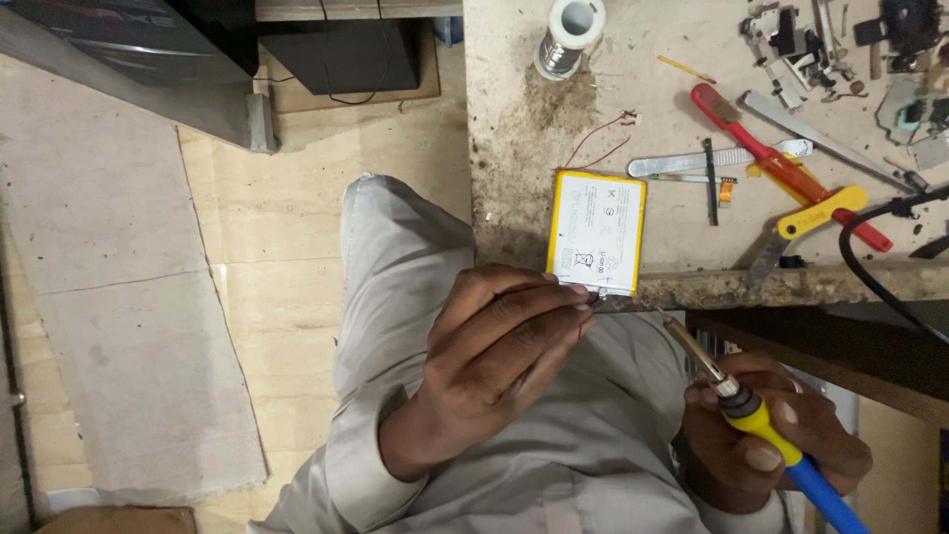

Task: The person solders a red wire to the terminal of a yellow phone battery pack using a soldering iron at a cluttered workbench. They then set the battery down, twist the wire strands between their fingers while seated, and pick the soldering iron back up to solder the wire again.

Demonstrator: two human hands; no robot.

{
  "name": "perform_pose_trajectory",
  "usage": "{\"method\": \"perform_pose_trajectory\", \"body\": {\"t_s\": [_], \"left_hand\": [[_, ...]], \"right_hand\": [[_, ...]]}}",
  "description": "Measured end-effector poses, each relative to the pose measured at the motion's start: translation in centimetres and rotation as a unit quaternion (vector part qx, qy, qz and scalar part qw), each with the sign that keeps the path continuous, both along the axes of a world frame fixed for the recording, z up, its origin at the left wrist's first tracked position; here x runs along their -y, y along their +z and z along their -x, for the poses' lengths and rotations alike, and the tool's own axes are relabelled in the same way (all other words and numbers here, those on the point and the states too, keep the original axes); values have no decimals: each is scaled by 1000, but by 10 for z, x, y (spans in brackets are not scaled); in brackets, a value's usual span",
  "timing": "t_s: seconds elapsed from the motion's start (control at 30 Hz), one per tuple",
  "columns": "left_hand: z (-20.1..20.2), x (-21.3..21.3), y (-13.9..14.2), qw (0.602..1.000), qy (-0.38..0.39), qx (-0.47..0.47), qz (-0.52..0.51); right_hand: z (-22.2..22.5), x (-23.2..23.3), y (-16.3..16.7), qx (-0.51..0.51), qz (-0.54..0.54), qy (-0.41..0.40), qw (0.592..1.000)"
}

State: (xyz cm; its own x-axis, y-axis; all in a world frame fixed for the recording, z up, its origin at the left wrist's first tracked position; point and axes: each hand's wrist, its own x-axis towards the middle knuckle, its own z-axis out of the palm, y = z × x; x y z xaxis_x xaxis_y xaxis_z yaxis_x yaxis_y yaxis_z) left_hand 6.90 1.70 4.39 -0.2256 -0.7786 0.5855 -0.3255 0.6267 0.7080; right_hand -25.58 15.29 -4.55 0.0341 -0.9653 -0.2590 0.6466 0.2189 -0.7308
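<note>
A flat yellow and white battery pack (pixel 597 231) lies at the near edge of a stained stone worktop (pixel 524 129). My left hand (pixel 494 356) pinches the pack's near edge, where short wires stick out. My right hand (pixel 771 435) grips a soldering iron (pixel 741 400) with a yellow collar and blue handle. Its metal tip points up and left toward the pack's near right corner and stops a little short of it.
A spool of solder wire (pixel 565 35) stands at the back of the worktop. A red-handled tool (pixel 791 168), a yellow-handled tool (pixel 816 213), metal strips, thin red wires (pixel 598 143) and small parts lie to the right. A black cable (pixel 870 257) hangs over the edge. Wooden floor and cardboard lie left.
</note>
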Motion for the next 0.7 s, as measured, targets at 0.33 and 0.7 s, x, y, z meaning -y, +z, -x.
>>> {"method": "perform_pose_trajectory", "body": {"t_s": [0.33, 0.7], "left_hand": [[0, -1, 1, 1000, 3, 6, -6], [1, -1, 0, 1000, 3, 2, -8]], "right_hand": [[-11, 13, 23, 201, 7, 81, 976], [-27, 31, 41, -342, 69, 78, 934]]}}
